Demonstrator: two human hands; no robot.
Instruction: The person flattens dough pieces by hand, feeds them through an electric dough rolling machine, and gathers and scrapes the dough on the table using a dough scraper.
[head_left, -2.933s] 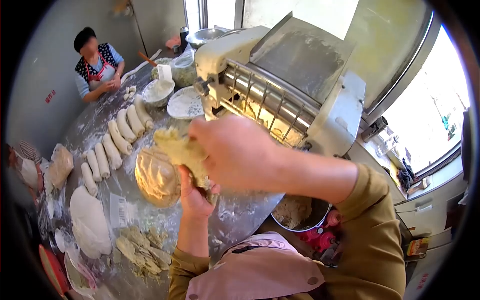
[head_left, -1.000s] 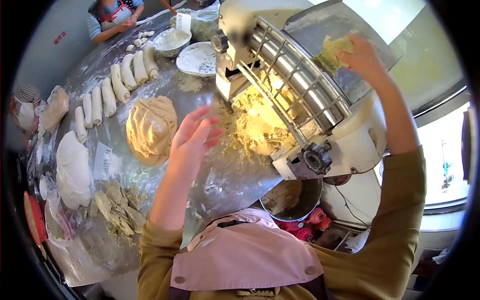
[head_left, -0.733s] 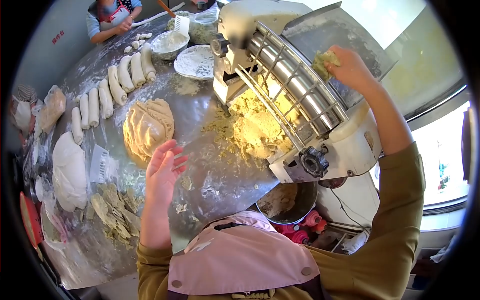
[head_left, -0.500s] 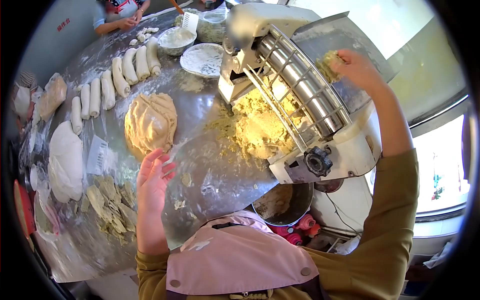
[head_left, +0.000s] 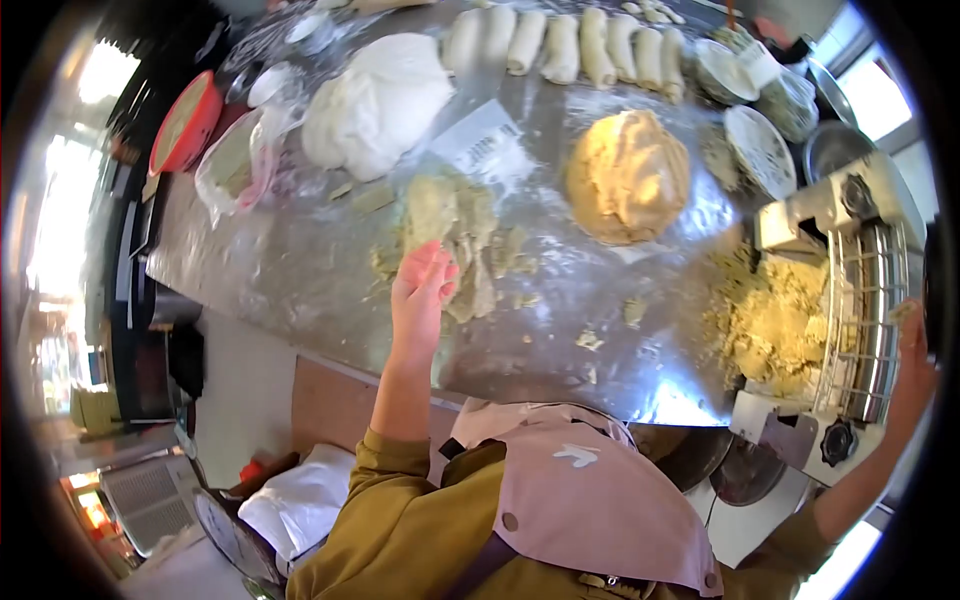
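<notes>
The dough scraps (head_left: 470,225) were spread in a loose, flaky heap on the steel table (head_left: 300,250), taken here as the centre of the clock. At seven o'clock, the heap's near edge was met by the left hand (head_left: 425,272). Its fingers were bent in toward the thumb, but whether a flake was pinched or merely brushed could not be told.

At half past three, the right hand (head_left: 914,350) was placed beside the roller machine (head_left: 880,330); its fingers were too dim to be read. A crumbly dough pile (head_left: 785,325) was gathered under the rollers, apparently because it had been dropped there by them.

A smooth dough ball (head_left: 628,178) was seen between two and three o'clock, and white dough (head_left: 378,105) at eleven. Rolls (head_left: 560,50) were ranged side by side at one, perhaps so that they were kept from sticking.

The left forearm was extended up and forward, the wrist nearly straight; the right arm was flung wide.
</notes>
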